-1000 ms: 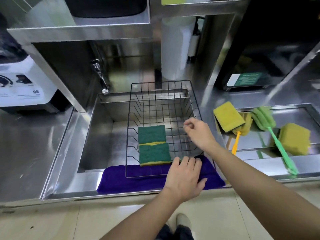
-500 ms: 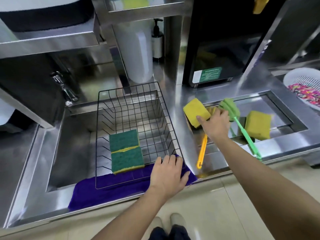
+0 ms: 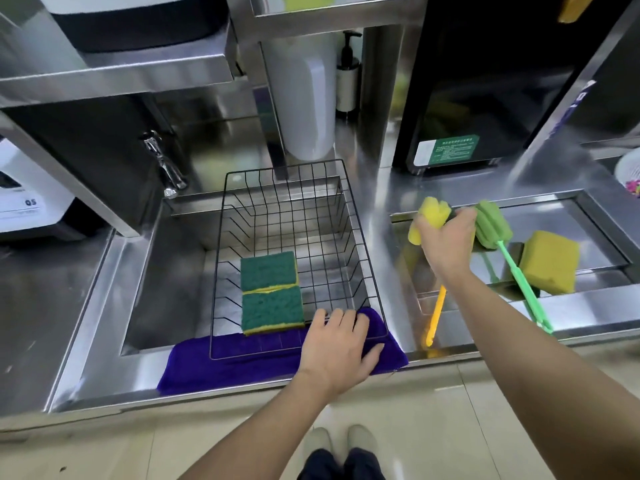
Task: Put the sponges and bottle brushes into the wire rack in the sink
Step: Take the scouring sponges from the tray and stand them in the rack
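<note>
A black wire rack [image 3: 353, 216] stands in the sink [image 3: 138, 271] with two green-topped sponges [image 3: 270, 292] lying in it. My left hand [image 3: 337, 351] lies palm down over the rack's front rim, fingers spread. My right hand [image 3: 446, 240] is closed on a yellow sponge [image 3: 429, 216], squeezing it, above the shallow steel tray [image 3: 588, 220] to the right. Under that wrist lies a bottle brush with an orange handle [image 3: 434, 317]; its head is hidden. A green bottle brush [image 3: 495, 230] and another yellow sponge [image 3: 550, 261] lie in the tray.
A purple cloth [image 3: 214, 362] is draped over the sink's front edge under the rack. The tap [image 3: 166, 168] stands at the back left. A white cylinder [image 3: 304, 98], a pump bottle [image 3: 346, 81] and a black appliance [image 3: 485, 81] line the back. A white colander [image 3: 628, 171] sits at the far right.
My right hand went from the rack's right rim to the tray and closed on the yellow sponge. My left hand has stayed on the rack's front rim. The view swung right.
</note>
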Demonstrator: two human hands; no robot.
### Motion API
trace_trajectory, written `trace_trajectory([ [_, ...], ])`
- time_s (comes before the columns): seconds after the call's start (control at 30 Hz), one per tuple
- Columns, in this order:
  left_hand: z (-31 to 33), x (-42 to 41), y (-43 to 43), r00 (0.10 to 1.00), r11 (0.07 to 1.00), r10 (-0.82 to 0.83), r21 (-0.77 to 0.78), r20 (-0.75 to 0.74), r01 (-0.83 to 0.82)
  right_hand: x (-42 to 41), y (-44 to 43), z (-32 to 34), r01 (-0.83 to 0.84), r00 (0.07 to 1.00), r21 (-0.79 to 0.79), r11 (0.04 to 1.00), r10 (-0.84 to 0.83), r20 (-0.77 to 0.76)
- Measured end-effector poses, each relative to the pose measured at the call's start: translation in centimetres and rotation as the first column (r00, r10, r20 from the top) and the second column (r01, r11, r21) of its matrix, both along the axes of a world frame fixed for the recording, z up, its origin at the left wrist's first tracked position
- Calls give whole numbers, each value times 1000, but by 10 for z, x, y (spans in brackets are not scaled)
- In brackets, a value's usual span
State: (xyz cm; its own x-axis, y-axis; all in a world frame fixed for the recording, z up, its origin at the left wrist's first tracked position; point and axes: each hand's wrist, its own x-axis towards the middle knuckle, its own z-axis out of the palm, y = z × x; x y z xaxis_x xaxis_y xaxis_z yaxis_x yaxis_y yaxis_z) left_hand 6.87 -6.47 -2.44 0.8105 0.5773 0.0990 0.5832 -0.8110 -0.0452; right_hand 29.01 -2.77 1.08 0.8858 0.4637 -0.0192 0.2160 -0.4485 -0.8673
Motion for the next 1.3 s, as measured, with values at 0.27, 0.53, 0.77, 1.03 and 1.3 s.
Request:
trace_trajectory([
  [0.27,0,-43,14,997,996,69,57,28,-70,-41,31,28,-338,920,226,914,371,-124],
  [0.53,4,-88,39,984,982,177,69,-21,-175,-94,76,20,-473,789,430,769,587,-183],
  [0.77,-6,-93,42,987,975,150,159,56,-157,-120,98,-6,-445,739,389,807,576,-349],
  [1.03,-15,-94,43,977,969,128,187,171,-160,-126,116,-30,-537,775,170,826,562,-289],
  [1.3,-15,-95,41,969,973,139,157,203,-172,-149,127,-49,-649,674,107,754,634,-379],
])
